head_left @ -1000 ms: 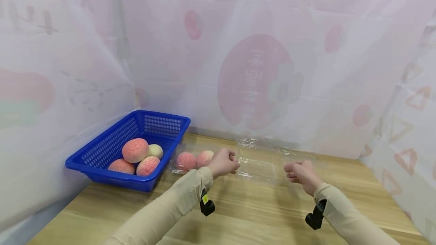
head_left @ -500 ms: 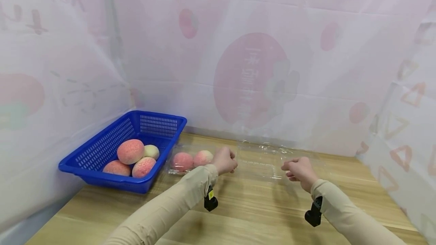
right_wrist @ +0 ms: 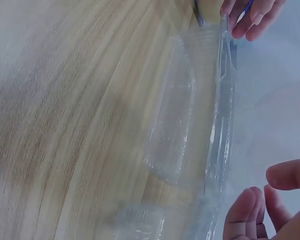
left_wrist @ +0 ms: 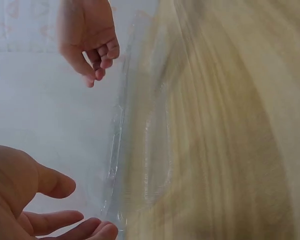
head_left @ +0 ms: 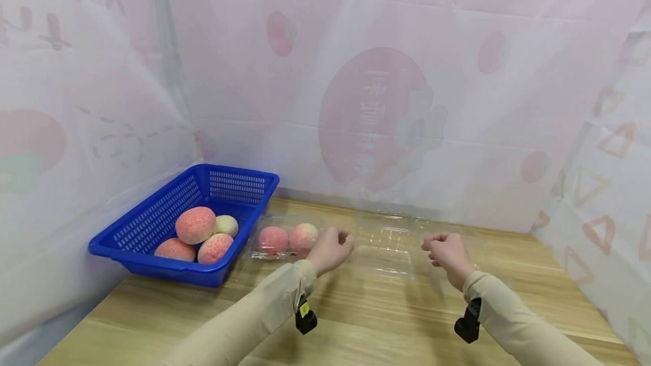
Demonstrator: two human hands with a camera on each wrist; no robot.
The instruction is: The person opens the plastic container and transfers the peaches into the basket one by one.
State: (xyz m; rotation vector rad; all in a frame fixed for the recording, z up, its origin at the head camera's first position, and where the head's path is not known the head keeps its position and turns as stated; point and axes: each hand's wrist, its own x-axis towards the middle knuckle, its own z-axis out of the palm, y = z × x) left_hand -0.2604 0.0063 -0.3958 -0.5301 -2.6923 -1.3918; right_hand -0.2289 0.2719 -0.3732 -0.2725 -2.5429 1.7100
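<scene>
A clear plastic clamshell box (head_left: 383, 261) lies on the wooden table between my hands, with another clear section (right_wrist: 140, 220) spreading to its right. My left hand (head_left: 330, 250) is at the box's left rim; in the left wrist view its thumb and fingers are spread apart beside the plastic. Off the right side, my right hand (head_left: 447, 256) hovers with relaxed fingers and a gap between thumb and fingertips. Left of my left hand, a clear box (head_left: 259, 254) holds two pink peaches (head_left: 273, 240), partly covered by that hand.
A blue plastic basket (head_left: 239, 185) stands on the left of the table (head_left: 366, 321) with several pink and pale peaches (head_left: 195, 225) in it. White printed sheeting (head_left: 229, 72) walls in the back and both sides.
My left hand has drawn slightly back toward me, showing more of the boxed peaches. The right hand has barely moved. The head view has shifted slightly.
</scene>
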